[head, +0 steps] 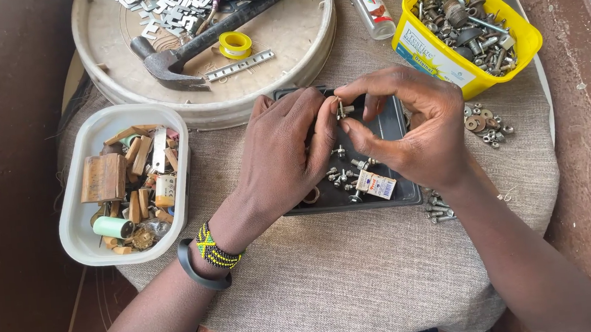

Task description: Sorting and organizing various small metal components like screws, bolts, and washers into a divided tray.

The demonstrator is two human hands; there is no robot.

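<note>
Currently a small metal screw (339, 108) is pinched between the fingers of left hand (281, 153) and right hand (413, 124), held above the black tray (405, 193) of loose screws on the cloth-covered tabletop (334, 276).

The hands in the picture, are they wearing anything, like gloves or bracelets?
No gloves and no sleeves: both forearms are bare. The left hand has two bands at its wrist, a woven beaded bracelet in green, yellow and black and a plain black ring-shaped bangle. The right hand wears nothing.
</note>
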